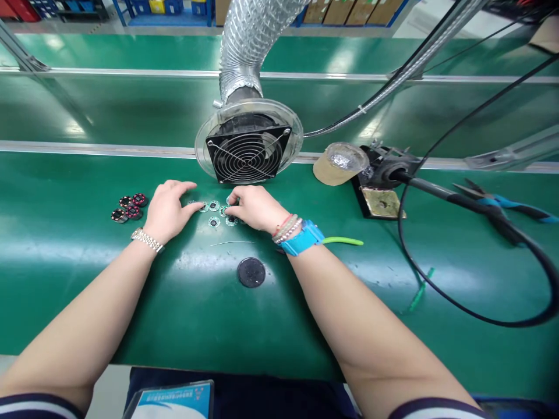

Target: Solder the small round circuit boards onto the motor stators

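Right hand [255,208] curled down over the small ring boards [213,205], mid-way along the green bench [65,291]; fingers hide the contact, can't tell if it's pinching one. Left hand [168,210] open and flat, fingertips [197,205] seem to meet the boards from the left. Black disc [251,272] on the near side. Red-rimmed black rings [131,206] left of left hand. Far edge: fan [247,154], tape roll [339,163]; pliers [502,202] right.
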`<action>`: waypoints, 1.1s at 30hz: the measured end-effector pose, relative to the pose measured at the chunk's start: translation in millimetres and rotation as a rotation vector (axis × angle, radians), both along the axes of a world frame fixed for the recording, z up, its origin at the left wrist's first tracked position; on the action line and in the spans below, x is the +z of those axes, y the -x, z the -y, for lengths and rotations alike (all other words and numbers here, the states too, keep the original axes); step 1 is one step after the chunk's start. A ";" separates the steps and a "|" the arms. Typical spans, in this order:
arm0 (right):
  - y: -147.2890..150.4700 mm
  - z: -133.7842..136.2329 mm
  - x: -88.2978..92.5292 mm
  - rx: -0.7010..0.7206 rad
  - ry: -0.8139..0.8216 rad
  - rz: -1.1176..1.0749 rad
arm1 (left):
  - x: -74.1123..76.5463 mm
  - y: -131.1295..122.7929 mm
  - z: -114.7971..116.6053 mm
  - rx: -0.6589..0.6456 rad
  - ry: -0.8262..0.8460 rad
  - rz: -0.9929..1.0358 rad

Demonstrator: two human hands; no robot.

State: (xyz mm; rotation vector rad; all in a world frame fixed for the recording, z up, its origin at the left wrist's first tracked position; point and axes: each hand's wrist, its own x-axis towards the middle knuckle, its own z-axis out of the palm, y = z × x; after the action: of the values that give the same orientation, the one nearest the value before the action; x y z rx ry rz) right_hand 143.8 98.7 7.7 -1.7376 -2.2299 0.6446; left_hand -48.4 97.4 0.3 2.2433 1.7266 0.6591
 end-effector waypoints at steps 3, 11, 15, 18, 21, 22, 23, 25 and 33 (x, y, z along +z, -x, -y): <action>-2.2 0.2 4.3 0.012 0.000 -0.007 | 4.6 -6.2 9.7 -0.233 0.015 -0.152; 0.7 1.2 8.8 0.040 -0.029 -0.105 | 0.2 -13.8 17.2 -0.316 0.133 -0.157; 2.0 2.6 14.5 0.040 -0.050 -0.141 | 3.1 -15.0 19.7 -0.300 0.145 -0.055; 2.4 3.0 17.0 0.049 -0.052 -0.106 | 12.1 -18.4 26.2 -0.192 0.291 0.252; 5.7 5.7 16.5 0.101 -0.065 -0.095 | 26.3 -21.6 37.6 -0.077 0.509 0.739; 7.7 7.4 15.9 0.129 -0.067 -0.090 | 31.2 -22.4 42.1 -0.069 0.563 0.867; 10.1 9.5 15.4 0.160 -0.065 -0.081 | 35.6 -22.9 46.6 -0.070 0.602 0.960; 15.0 14.3 14.8 0.218 -0.057 -0.056 | 42.3 -23.3 54.8 -0.074 0.660 1.066; 21.6 27.1 22.4 0.301 -0.027 0.048 | 49.1 -21.9 67.2 -0.139 0.691 1.143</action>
State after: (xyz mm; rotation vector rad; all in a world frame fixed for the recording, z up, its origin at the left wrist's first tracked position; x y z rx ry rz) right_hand 122.2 71.6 30.1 -1.4306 -2.5469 0.6345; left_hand -26.5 30.2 49.4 1.0878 0.9544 0.8715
